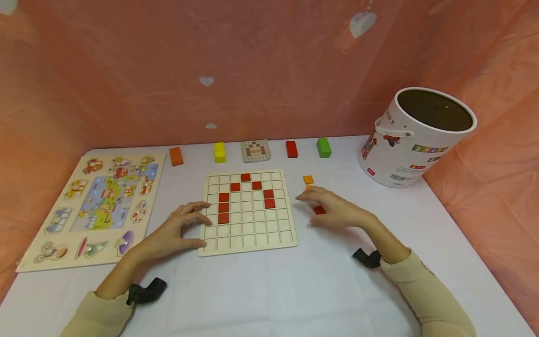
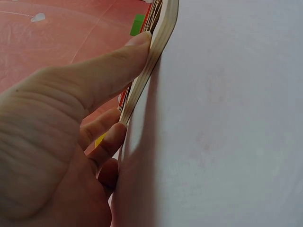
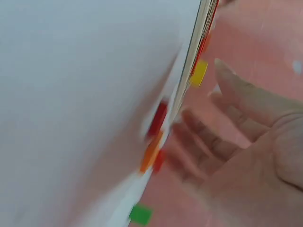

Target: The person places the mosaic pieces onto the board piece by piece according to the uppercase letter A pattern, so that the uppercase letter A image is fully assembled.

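Note:
A square grid board (image 1: pixel 248 213) lies in the middle of the white table, with several red tiles (image 1: pixel 223 207) set in its squares in an arch-like pattern. My left hand (image 1: pixel 178 229) is at the board's left side, its thumb and fingertips touching the edge; in the left wrist view the thumb (image 2: pixel 118 64) rests on the rim. Just right of the board, my right hand (image 1: pixel 337 209) hovers with spread, relaxed fingers and nothing held. A loose red tile (image 1: pixel 320 210) shows beneath it, and an orange tile (image 1: pixel 309 179) lies just beyond the fingers.
Along the back stand an orange block (image 1: pixel 176 156), a yellow block (image 1: pixel 219 152), a small pattern card (image 1: pixel 255 151), a red block (image 1: pixel 291 149) and a green block (image 1: pixel 324 148). A picture puzzle board (image 1: pixel 139 234) lies left; a white bucket (image 1: pixel 404 154) stands back right.

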A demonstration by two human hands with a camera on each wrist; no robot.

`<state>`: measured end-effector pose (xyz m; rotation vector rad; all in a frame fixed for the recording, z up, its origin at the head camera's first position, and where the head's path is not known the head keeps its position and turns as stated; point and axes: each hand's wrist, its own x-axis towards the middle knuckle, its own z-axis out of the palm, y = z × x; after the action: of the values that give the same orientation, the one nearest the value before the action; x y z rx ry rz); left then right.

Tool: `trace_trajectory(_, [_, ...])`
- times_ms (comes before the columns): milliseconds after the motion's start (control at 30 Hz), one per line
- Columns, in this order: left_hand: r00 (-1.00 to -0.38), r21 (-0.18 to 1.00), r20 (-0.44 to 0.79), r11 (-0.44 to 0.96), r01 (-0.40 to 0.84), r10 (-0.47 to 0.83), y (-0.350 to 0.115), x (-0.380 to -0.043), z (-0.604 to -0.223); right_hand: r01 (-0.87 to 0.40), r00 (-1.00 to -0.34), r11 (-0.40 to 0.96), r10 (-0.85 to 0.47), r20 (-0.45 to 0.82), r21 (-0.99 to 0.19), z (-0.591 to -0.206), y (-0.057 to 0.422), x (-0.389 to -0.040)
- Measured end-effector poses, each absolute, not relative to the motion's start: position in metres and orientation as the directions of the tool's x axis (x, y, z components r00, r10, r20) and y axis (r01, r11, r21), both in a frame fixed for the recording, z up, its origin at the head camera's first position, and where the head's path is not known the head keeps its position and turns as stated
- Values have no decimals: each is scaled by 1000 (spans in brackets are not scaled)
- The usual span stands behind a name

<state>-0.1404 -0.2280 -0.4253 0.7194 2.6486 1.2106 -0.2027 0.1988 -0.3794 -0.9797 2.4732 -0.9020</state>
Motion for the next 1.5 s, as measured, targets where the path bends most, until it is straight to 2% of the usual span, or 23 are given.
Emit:
trace_trajectory(167, [-873, 741, 66, 562, 368, 483, -228, -141, -426, -420, -731, 526, -679, -69, -739, -386, 222, -214])
trace_trajectory(367, [-865, 735, 87, 554, 391, 494, -228, -141, -426, -417, -718, 490, -694, -53, -765, -394, 229, -220])
trace_trajectory(667, [-862, 733, 94, 552, 398, 497, -229, -141, -426, -432, -698, 478, -715, -52, -765, -399, 231, -221])
trace_trajectory(900, [-864, 734, 82, 556, 390, 497, -229, -140, -425, -416, -683, 513, -722, -115, -751, -393, 225, -218])
trace_trajectory(1167, [-867, 740, 74, 556, 379, 493, -229, -140, -426, -409, -707, 525, -700, -105, -747, -386, 200, -221])
trace_trajectory(1333, [-867, 741, 73, 554, 378, 493, -229, -141, -427, -433, -658, 464, -749, -81, -773, -384, 167, -223])
trace_trajectory(1500, [-865, 741, 81, 550, 385, 496, -229, -141, -426, -509, -612, 450, -788, -58, -734, -384, 139, -226])
